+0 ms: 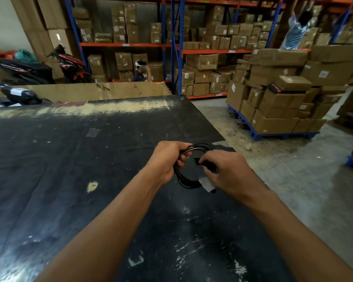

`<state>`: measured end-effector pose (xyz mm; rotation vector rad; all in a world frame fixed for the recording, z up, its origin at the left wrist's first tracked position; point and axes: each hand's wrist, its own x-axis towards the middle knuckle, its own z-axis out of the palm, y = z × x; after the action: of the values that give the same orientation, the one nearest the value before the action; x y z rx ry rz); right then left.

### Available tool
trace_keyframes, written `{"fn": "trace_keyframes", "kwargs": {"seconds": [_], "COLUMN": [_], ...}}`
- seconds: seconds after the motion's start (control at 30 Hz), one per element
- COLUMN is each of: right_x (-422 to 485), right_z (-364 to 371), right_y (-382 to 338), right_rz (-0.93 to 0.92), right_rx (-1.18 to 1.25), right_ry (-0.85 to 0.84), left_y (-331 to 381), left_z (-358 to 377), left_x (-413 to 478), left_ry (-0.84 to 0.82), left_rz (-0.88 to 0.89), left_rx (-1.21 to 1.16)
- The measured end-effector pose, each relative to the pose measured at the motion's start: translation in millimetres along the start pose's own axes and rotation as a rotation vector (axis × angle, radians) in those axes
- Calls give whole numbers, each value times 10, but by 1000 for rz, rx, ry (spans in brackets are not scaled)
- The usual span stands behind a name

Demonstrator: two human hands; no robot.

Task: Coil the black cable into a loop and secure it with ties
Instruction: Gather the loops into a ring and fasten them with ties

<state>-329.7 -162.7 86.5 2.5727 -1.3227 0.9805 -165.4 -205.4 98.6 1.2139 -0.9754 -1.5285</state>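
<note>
The black cable (186, 181) is wound into a small loop of several turns, held just above the black table (69, 159) near its right edge. My left hand (167, 159) is closed around the loop's left side. My right hand (226, 171) grips the right side, with a black plug end (198, 160) sticking out past its fingers. A pale grey tag or tie (207, 184) sits on the loop's lower right, partly under my right hand. What it is cannot be told.
The table's right edge runs just beside my right hand, with concrete floor (293, 169) beyond. A pallet of cardboard boxes (277, 102) stands right, shelving racks (192, 47) behind. Motorbikes (29, 70) and a large cardboard bin (102, 90) lie past the table's far edge. Two people are in the background.
</note>
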Motion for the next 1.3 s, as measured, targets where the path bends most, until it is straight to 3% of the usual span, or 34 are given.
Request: {"fn": "trace_keyframes", "kwargs": {"seconds": [0.57, 0.9, 1.1, 1.3], "right_x": [-23, -32, 12, 110], "right_z": [102, 128, 22, -134], "right_y": [-12, -3, 20, 60], "right_rz": [-9, -46, 56, 212], "right_rx": [-122, -131, 54, 245], "right_ry": [238, 334, 319, 245], "left_y": [-27, 64, -12, -19], "left_z": [-23, -54, -67, -75], "left_x": [-47, -80, -66, -75], "left_ry": [-37, -127, -11, -55], "left_rz": [107, -20, 115, 255], "left_rx": [132, 63, 164, 385]}}
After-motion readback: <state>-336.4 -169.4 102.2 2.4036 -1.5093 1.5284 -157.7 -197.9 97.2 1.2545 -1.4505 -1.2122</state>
